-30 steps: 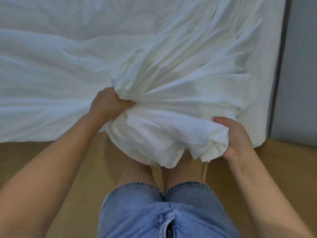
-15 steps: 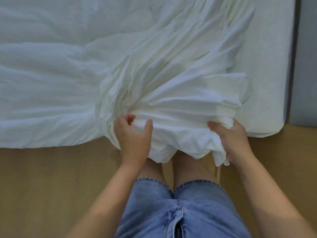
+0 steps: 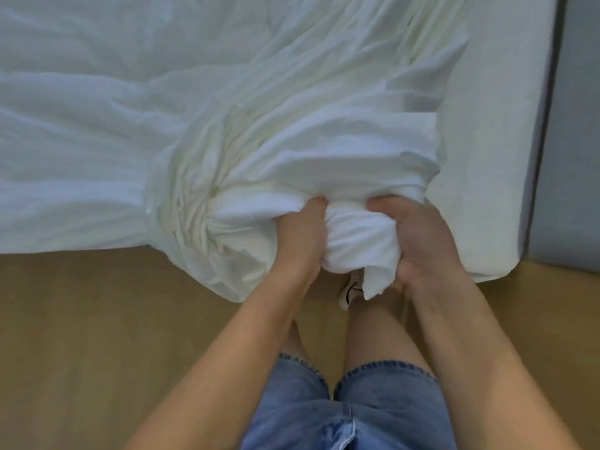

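Gripping the bunched white sheet at the near edge of the mattress, the left hand and the right hand curl tightly around one thick gather (close together), and a slow, even pull toward the body probably draws it off best without tearing.

The left hand and right hand now sit closer together, bunching the white sheet tighter at the mattress edge.

Fingertips of left hand and right hand out of sight inside bunched sheet.
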`<state>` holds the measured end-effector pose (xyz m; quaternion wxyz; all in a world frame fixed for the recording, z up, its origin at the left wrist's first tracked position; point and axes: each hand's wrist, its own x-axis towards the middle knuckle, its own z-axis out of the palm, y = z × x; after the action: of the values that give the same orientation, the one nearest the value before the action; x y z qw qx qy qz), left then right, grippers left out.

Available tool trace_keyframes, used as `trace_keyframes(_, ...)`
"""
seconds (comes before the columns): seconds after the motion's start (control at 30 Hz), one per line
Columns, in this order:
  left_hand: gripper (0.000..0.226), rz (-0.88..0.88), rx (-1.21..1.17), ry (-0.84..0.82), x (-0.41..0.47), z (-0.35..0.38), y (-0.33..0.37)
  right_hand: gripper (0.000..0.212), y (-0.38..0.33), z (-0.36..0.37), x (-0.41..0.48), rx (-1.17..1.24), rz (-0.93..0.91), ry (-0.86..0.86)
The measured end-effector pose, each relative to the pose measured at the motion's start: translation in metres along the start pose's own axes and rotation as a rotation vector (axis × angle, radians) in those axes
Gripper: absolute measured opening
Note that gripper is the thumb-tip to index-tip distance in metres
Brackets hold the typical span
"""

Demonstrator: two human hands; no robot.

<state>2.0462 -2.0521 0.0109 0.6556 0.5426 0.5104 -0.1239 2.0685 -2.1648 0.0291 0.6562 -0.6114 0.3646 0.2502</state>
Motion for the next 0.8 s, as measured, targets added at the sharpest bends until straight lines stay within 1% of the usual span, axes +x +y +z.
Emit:
trace_keyframes(0.03,0.013,0.091,-0.012,-0.034,-0.021,0.019,0.003,0.012,-0.016,-0.027,-0.003,0.054,-0.035,-0.037)
trace_keyframes(0.07,0.012,0.182,-0.047,-0.061,-0.039,0.038,0.004,0.012,-0.030,-0.053,-0.008,0.105,-0.053,-0.098)
trace_keyframes(0.13,0.020,0.330,-0.098,-0.125,-0.065,0.081,0.003,0.013,-0.051,-0.101,-0.016,0.159,-0.070,-0.201)
trace_keyframes(0.2,0.015,0.395,-0.080,-0.173,-0.075,0.125,-0.011,0.010,-0.062,-0.145,-0.008,0.172,-0.078,-0.194)
trace_keyframes(0.23,0.013,0.389,-0.051,-0.202,-0.074,0.145,-0.024,0.013,-0.063,-0.165,0.002,0.153,-0.084,-0.153)
trace_keyframes(0.27,0.016,0.366,0.010,-0.225,-0.070,0.162,-0.040,0.017,-0.059,-0.182,0.015,0.116,-0.087,-0.091)
trace_keyframes(0.33,0.031,0.282,0.171,-0.247,-0.053,0.188,-0.073,0.019,-0.041,-0.207,0.042,0.010,-0.097,0.036)
trace_keyframes(0.4,0.038,0.188,0.256,-0.231,-0.027,0.201,-0.101,0.019,-0.010,-0.220,0.069,-0.099,-0.077,0.125)
trace_keyframes(0.47,0.042,0.139,0.316,-0.175,-0.003,0.202,-0.119,0.019,0.021,-0.217,0.088,-0.243,-0.071,0.222)
trace_keyframes(0.53,0.041,0.140,0.321,-0.127,0.012,0.195,-0.128,0.037,0.044,-0.204,0.098,-0.364,-0.098,0.324)
trace_keyframes(0.57,0.039,0.158,0.299,-0.128,0.014,0.189,-0.130,0.047,0.052,-0.198,0.098,-0.381,-0.124,0.373)
trace_keyframes(0.6,0.036,0.155,0.256,-0.152,0.014,0.182,-0.131,0.056,0.059,-0.193,0.097,-0.360,-0.140,0.429)
trace_keyframes(0.63,0.036,0.121,0.208,-0.203,0.013,0.174,-0.130,0.066,0.065,-0.189,0.092,-0.310,-0.115,0.496)
trace_keyframes(0.67,0.040,0.073,0.189,-0.265,0.010,0.164,-0.130,0.077,0.073,-0.185,0.086,-0.221,-0.044,0.579)
trace_keyframes(0.7,0.044,0.038,0.238,-0.326,0.006,0.153,-0.126,0.084,0.081,-0.180,0.077,-0.090,0.059,0.651)
trace_keyframes(0.73,0.046,0.029,0.355,-0.378,0.001,0.140,-0.121,0.084,0.088,-0.173,0.067,0.067,0.157,0.681)
trace_keyframes(0.77,0.044,0.052,0.492,-0.399,-0.001,0.125,-0.117,0.074,0.095,-0.163,0.057,0.202,0.234,0.658)
trace_keyframes(0.8,0.039,0.118,0.613,-0.371,-0.001,0.108,-0.113,0.058,0.099,-0.152,0.050,0.299,0.266,0.590)
